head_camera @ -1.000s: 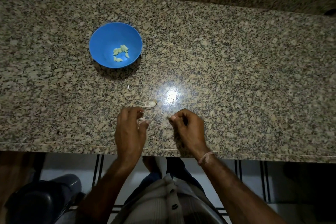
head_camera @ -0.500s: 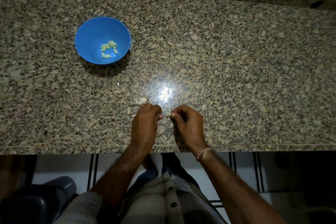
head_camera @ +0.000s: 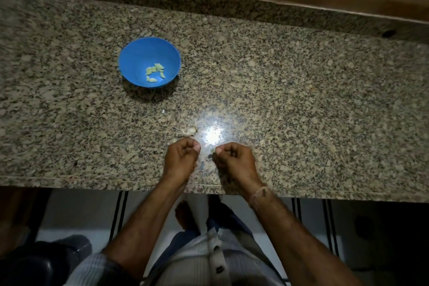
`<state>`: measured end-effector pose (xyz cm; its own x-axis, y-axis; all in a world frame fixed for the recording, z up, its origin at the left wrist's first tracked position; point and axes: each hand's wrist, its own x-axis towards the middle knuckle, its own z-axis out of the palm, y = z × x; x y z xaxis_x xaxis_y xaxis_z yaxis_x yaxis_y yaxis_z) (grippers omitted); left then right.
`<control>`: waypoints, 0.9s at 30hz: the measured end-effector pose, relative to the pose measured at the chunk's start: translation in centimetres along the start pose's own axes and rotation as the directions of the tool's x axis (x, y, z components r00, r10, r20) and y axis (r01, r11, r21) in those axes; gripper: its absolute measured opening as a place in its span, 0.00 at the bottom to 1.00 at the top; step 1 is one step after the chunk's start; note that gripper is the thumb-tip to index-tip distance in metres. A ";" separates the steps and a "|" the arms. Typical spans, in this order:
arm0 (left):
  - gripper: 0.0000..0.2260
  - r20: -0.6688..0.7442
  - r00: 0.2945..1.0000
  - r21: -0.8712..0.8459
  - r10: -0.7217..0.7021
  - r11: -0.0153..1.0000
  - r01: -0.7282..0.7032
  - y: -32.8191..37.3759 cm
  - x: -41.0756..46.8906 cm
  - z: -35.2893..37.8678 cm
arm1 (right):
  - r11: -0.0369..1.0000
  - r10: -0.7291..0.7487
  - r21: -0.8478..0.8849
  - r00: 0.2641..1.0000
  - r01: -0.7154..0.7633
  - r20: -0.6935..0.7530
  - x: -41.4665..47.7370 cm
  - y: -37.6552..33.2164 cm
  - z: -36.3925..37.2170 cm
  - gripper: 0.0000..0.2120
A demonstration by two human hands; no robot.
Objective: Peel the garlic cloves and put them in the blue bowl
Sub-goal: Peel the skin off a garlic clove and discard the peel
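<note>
Both forearms reach up to lower centre, hands apart. The left hand [head_camera: 182, 159] is fisted; the right hand [head_camera: 233, 160] pinches a small garlic clove [head_camera: 212, 151].

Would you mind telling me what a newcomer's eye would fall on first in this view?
The blue bowl stands out on the granite counter, left of centre, with pale peeled cloves at its bottom. Nearer, a bright glare shines on the stone just beyond the curled left hand and the right hand, which pinches a small garlic clove. A pale garlic piece lies left of the glare.
</note>
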<state>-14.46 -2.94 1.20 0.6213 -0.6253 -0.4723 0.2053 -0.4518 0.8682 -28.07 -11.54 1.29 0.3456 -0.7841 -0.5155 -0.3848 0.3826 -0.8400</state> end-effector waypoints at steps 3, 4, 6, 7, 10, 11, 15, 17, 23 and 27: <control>0.10 -0.068 0.997 -0.074 -0.045 0.996 0.040 0.4 -1.9 -2.4 | 0.990 0.045 0.124 0.983 -0.068 0.177 -0.9 -1.0 2.6 0.07; 0.09 -0.118 0.991 -0.089 -0.061 0.995 0.050 0.1 -2.6 -3.3 | 0.988 0.051 0.132 0.970 -0.085 0.237 -1.1 -1.3 3.7 0.08; 0.07 -0.227 0.970 -0.146 -0.085 0.988 0.053 -0.6 -4.1 -5.4 | 0.984 0.035 0.151 0.937 -0.092 0.347 -1.5 -1.8 6.3 0.09; 0.07 -0.276 0.956 -0.183 -0.100 0.982 0.050 -1.2 -4.8 -6.7 | 0.982 0.029 0.161 0.913 -0.102 0.407 -2.0 -2.0 7.9 0.07; 0.06 -0.449 0.880 -0.254 -0.153 0.966 0.038 -3.4 -7.7 -11.4 | 0.990 0.050 0.079 0.826 -0.113 0.562 -3.7 -2.0 13.3 0.06; 0.06 -0.505 0.846 -0.271 -0.168 0.962 0.029 -4.3 -8.9 -13.2 | 0.996 0.054 0.029 0.795 -0.090 0.604 -4.5 -1.7 15.4 0.07; 0.10 -0.670 0.704 -0.358 -0.235 0.933 -0.029 -8.4 -14.4 -20.8 | 0.989 0.048 -0.128 0.661 0.073 0.749 -9.7 0.3 24.4 0.05; 0.11 -0.717 0.644 -0.380 -0.267 0.924 -0.039 -11.2 -17.4 -24.9 | 0.974 0.063 -0.182 0.607 0.137 0.792 -13.2 1.5 29.0 0.04; 0.08 -0.776 0.504 -0.453 -0.380 0.891 -0.026 -21.7 -25.6 -37.5 | 0.945 0.152 -0.278 0.520 0.172 0.840 -24.2 8.0 42.9 0.09; 0.07 -0.775 0.443 -0.496 -0.450 0.868 0.014 -27.9 -29.0 -44.7 | 0.938 0.197 -0.317 0.538 0.139 0.820 -28.9 13.0 50.0 0.07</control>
<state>-4.45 56.28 -2.54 0.7691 0.4199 -0.4818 0.5622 -0.0859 0.8225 -0.21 40.51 -3.19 0.8117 0.0537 -0.5816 -0.5840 0.0953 -0.8062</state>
